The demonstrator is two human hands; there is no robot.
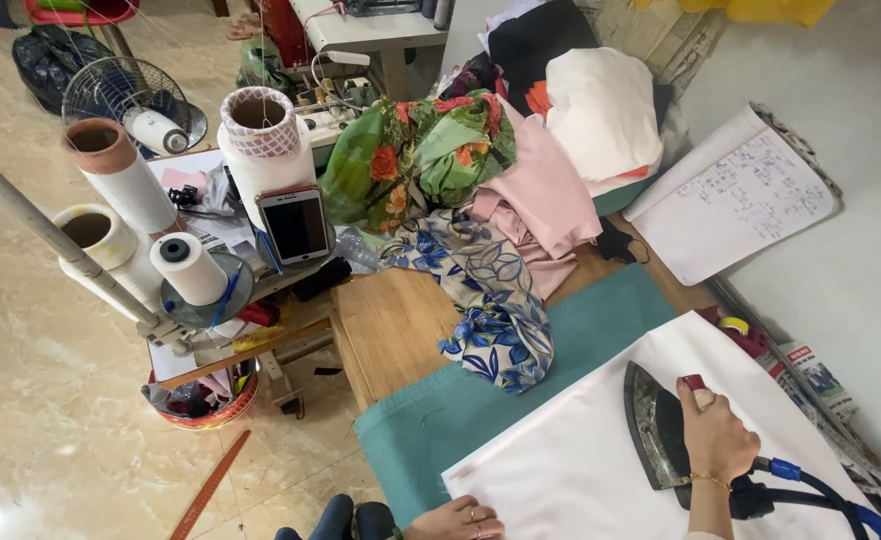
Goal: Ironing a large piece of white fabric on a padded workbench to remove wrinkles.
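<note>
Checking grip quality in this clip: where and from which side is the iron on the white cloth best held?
By its top handle, from above and behind: the iron lies flat on the white cloth, tip pointing away, cord trailing back. The right hand grips there.

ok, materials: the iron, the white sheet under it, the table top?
Iron: looks like metal, dark and mottled, dull sheen on the body; the right hand grips its handle. White sheet: seems woven fabric, matte and smooth, lying flat with crisp edges; the left hand rests on it. Table top: probably wood or laminate, with pale visible grain, partly under a teal cloth.
</note>
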